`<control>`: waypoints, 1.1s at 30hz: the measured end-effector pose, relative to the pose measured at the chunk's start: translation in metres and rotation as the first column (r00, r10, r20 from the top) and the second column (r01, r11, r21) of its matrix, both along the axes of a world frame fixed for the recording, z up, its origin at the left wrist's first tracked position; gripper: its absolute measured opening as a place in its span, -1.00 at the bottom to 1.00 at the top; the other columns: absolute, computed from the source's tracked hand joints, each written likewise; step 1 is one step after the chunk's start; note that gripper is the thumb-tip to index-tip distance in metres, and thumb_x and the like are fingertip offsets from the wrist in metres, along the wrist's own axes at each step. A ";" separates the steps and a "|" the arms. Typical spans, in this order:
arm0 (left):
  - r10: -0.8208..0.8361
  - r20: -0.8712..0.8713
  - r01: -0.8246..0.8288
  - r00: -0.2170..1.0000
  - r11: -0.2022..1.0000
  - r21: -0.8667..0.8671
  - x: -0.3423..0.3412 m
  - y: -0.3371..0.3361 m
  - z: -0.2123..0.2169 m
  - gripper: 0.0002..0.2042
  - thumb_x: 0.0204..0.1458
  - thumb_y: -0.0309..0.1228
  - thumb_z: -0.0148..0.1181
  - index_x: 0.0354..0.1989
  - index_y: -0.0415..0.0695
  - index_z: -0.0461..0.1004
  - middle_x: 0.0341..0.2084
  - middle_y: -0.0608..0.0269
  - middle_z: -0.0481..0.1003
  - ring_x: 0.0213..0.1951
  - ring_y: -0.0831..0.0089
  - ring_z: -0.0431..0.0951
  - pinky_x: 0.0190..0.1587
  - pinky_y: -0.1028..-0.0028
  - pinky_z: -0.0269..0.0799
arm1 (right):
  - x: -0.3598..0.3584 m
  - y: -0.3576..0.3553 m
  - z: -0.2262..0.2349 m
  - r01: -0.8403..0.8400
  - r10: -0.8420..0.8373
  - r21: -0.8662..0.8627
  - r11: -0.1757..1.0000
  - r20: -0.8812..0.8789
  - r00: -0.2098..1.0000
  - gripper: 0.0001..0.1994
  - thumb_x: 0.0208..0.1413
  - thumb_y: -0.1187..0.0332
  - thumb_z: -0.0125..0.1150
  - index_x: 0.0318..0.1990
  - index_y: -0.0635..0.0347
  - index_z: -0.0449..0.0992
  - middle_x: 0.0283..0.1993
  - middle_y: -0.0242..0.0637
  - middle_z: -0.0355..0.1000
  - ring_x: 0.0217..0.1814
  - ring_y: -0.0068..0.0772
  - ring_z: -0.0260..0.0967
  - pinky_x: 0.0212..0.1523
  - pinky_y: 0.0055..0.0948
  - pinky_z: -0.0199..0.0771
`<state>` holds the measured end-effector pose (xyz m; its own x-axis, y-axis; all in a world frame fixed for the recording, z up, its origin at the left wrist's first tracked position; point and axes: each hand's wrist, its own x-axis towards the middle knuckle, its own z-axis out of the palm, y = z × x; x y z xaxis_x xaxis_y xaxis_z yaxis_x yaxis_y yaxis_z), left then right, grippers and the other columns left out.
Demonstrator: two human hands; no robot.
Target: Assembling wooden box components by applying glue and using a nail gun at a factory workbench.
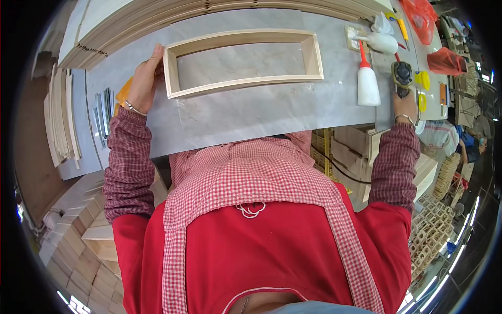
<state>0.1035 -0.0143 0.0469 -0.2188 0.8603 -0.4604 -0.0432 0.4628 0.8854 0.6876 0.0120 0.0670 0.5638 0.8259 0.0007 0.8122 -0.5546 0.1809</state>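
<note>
A shallow, open rectangular wooden frame (pixel 246 83) rests on the grey table. At its left end is my left hand (pixel 145 83), thumb up along the end piece and the other fingers partly hidden. My right hand (pixel 406 106) is closed round the handle of a dark tool with a rounded head that looks like a nail gun (pixel 402 75), at the table's right side. Left of that tool lies a white squeeze bottle (pixel 368 86) with a red nozzle. Behind it are another white bottle (pixel 381 43) and a small glue-smeared tray (pixel 352 41).
Long wooden boards (pixel 157 26) are stacked along the far edge. Thin wood strips (pixel 65 112) stand at the left, near some metal strips (pixel 103 110). A yellow cutter (pixel 402 29), yellow tape rolls (pixel 422 80) and red plastic bags (pixel 421 18) lie at the right.
</note>
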 end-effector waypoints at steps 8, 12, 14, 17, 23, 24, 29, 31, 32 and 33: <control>-0.042 -0.045 0.041 0.998 0.998 -0.038 -0.011 0.005 -0.005 -0.45 0.06 0.09 0.01 -0.22 -0.26 0.48 -0.34 0.19 0.42 -0.31 0.52 0.36 -0.20 0.55 0.27 | -0.006 0.013 -0.028 -0.041 0.050 0.069 0.997 -0.141 0.989 -0.33 -0.11 -0.07 0.17 0.11 0.16 0.31 0.00 -0.11 0.42 0.02 -0.06 0.37 -0.01 -0.24 0.35; -0.057 -0.029 0.055 0.998 0.997 -0.051 -0.011 0.007 -0.004 -0.49 0.07 0.07 0.00 -0.22 -0.23 0.48 -0.37 0.24 0.40 -0.33 0.54 0.35 -0.23 0.57 0.25 | -0.024 0.006 -0.017 -0.135 0.149 0.138 0.981 -0.096 0.984 -0.37 -0.06 -0.07 0.13 0.10 0.19 0.35 -0.03 -0.12 0.44 -0.02 -0.11 0.40 -0.03 -0.28 0.36; -0.059 0.003 0.059 0.998 0.997 -0.055 -0.015 0.002 -0.003 -0.50 0.08 0.06 0.00 -0.22 -0.21 0.48 -0.38 0.27 0.39 -0.34 0.55 0.33 -0.24 0.58 0.24 | -0.078 0.015 0.016 -0.186 0.239 0.214 0.959 -0.260 0.935 -0.40 -0.04 -0.07 0.11 0.04 0.21 0.41 -0.08 -0.13 0.47 -0.07 -0.16 0.41 -0.08 -0.30 0.38; -0.080 0.026 0.080 0.996 0.996 -0.030 -0.016 0.000 0.002 -0.53 0.08 0.02 -0.01 -0.20 -0.20 0.47 -0.36 0.26 0.39 -0.32 0.54 0.34 -0.23 0.57 0.24 | -0.131 0.030 0.011 -0.221 0.303 0.209 0.953 -0.710 0.636 -0.47 0.03 -0.08 0.09 -0.13 0.27 0.52 -0.19 -0.20 0.50 -0.20 -0.32 0.44 -0.21 -0.44 0.39; -0.056 -0.086 0.073 0.995 0.974 0.215 0.000 -0.020 0.048 -0.63 0.08 -0.18 -0.04 -0.11 -0.22 0.45 -0.17 0.15 0.41 -0.18 0.43 0.38 -0.08 0.53 0.25 | -0.201 0.018 0.023 -0.077 0.356 0.356 0.931 -0.934 -0.011 -0.45 0.19 -0.05 -0.10 -0.21 0.40 0.49 -0.28 -0.17 0.48 -0.25 -0.41 0.43 -0.17 -0.50 0.44; -0.040 -0.134 0.078 0.990 0.952 0.297 0.007 -0.029 0.059 -0.64 0.07 -0.23 -0.05 -0.09 -0.23 0.45 -0.13 0.13 0.40 -0.14 0.40 0.38 -0.05 0.52 0.25 | -0.201 0.013 0.025 -0.025 0.381 0.384 0.923 -0.921 -0.088 -0.46 0.21 -0.03 -0.13 -0.22 0.41 0.48 -0.28 -0.16 0.48 -0.25 -0.41 0.43 -0.15 -0.49 0.44; -0.214 -0.170 0.267 0.962 0.868 0.419 -0.005 -0.082 0.036 -0.62 0.01 -0.39 -0.06 0.02 -0.23 0.39 0.05 0.05 0.34 0.06 0.30 0.32 0.10 0.42 0.20 | -0.194 -0.034 0.011 0.110 0.319 0.302 0.947 -0.924 -0.209 -0.53 0.26 0.10 -0.16 -0.25 0.44 0.45 -0.28 -0.13 0.47 -0.26 -0.40 0.43 -0.12 -0.51 0.43; -0.282 -0.200 0.342 0.938 0.842 0.417 -0.003 -0.094 0.021 -0.63 0.02 -0.40 -0.04 0.02 -0.23 0.38 0.05 0.06 0.35 0.07 0.31 0.31 0.10 0.40 0.21 | -0.190 -0.044 0.000 0.153 0.287 0.259 0.954 -0.937 -0.199 -0.56 0.25 0.12 -0.13 -0.27 0.43 0.46 -0.27 -0.13 0.47 -0.27 -0.40 0.42 -0.13 -0.51 0.43; -0.260 -0.169 0.308 0.951 0.860 0.408 0.000 -0.099 0.017 -0.64 0.03 -0.41 -0.04 0.01 -0.23 0.39 0.04 0.06 0.35 0.07 0.31 0.32 0.09 0.39 0.21 | -0.188 -0.048 -0.003 0.142 0.312 0.291 0.946 -0.936 -0.162 -0.58 0.23 0.13 -0.09 -0.28 0.41 0.47 -0.29 -0.15 0.48 -0.28 -0.41 0.42 -0.13 -0.52 0.42; -0.237 -0.139 0.273 0.962 0.876 0.399 0.004 -0.104 0.014 -0.65 0.04 -0.42 -0.04 0.01 -0.23 0.39 0.04 0.07 0.35 0.06 0.32 0.32 0.09 0.39 0.21 | -0.184 -0.051 -0.005 0.129 0.339 0.323 0.937 -0.933 -0.124 -0.60 0.21 0.13 -0.05 -0.29 0.40 0.48 -0.30 -0.17 0.48 -0.29 -0.41 0.42 -0.13 -0.52 0.41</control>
<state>0.1072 -0.1179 0.0608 0.0122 0.9990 -0.0442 0.1089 0.0426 0.9931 0.5036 -0.0395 0.0615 0.0372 0.9652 -0.2589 0.0060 -0.2593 -0.9658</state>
